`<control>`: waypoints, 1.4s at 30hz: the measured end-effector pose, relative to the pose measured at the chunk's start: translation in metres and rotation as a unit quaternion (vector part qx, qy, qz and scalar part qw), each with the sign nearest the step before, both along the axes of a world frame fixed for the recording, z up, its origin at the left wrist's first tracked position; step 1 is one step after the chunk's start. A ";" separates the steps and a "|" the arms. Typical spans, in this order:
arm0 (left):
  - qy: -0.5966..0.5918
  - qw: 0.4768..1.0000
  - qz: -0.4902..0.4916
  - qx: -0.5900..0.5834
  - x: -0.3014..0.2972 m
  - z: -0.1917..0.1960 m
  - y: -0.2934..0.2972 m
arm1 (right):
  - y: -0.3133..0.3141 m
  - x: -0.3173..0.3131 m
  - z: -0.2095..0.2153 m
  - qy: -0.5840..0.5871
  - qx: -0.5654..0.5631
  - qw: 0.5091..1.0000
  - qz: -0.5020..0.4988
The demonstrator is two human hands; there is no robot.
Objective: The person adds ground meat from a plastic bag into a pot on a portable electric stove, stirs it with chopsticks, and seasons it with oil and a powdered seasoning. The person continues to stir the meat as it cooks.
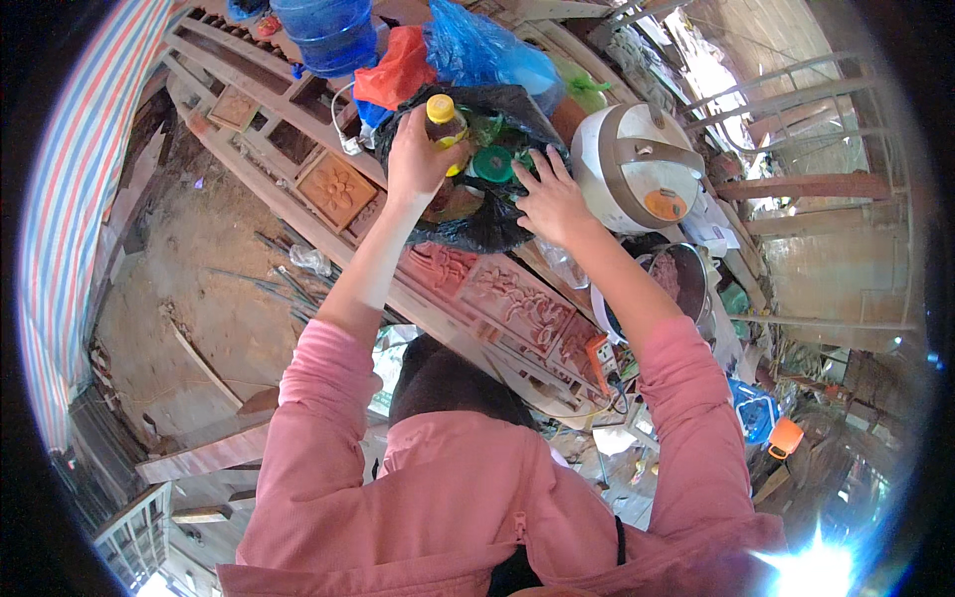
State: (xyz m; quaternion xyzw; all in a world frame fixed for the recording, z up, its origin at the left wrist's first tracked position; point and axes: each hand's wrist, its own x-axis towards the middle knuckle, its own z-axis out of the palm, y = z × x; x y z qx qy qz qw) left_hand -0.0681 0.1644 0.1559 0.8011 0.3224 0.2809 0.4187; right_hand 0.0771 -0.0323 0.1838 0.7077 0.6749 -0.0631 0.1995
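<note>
My left hand (418,159) is closed around a small bottle (444,121) with a yellow cap, over an open black plastic bag (473,224). Inside the bag a round green lid (491,164) shows, among other items I cannot make out clearly. My right hand (550,199) lies at the bag's right side with its fingers spread, touching the bag's edge near the green lid. The lower part of the bottle is partly hidden by my left hand.
A white and brown rice cooker (637,164) stands right of the bag. Below it is a metal pot (686,284) with pinkish contents. Behind are a blue water jug (326,35), a red bag (396,68) and a blue bag (487,50). Carved wooden panels (512,298) lie beneath.
</note>
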 end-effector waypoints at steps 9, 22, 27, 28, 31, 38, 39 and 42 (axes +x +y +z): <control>0.033 0.997 0.011 0.066 0.032 -0.050 0.021 | -0.019 -0.015 -0.011 0.060 0.090 0.994 -0.032; 0.094 0.992 -0.048 0.067 0.045 -0.081 0.036 | 0.070 -0.016 -0.041 0.107 0.144 0.961 -0.212; 0.115 0.988 -0.097 0.022 0.032 -0.085 0.045 | 0.069 -0.001 -0.037 0.124 0.039 0.959 -0.251; 0.094 0.990 -0.098 0.035 0.030 -0.085 0.046 | 0.068 0.000 -0.032 0.150 0.057 0.953 -0.259; 0.032 0.994 -0.098 0.047 0.019 -0.079 0.046 | 0.063 -0.001 -0.007 0.194 0.104 0.936 -0.274; -0.306 0.888 -0.072 -0.336 -0.030 0.000 -0.040 | 0.009 -0.030 0.063 0.221 0.385 0.870 -0.215; -0.306 0.880 -0.102 -0.348 -0.037 0.013 -0.064 | -0.005 -0.039 0.071 0.244 0.431 0.844 -0.205; -0.273 0.851 -0.202 -0.401 -0.050 0.038 -0.121 | -0.048 -0.077 0.085 0.275 0.447 0.809 -0.264</control>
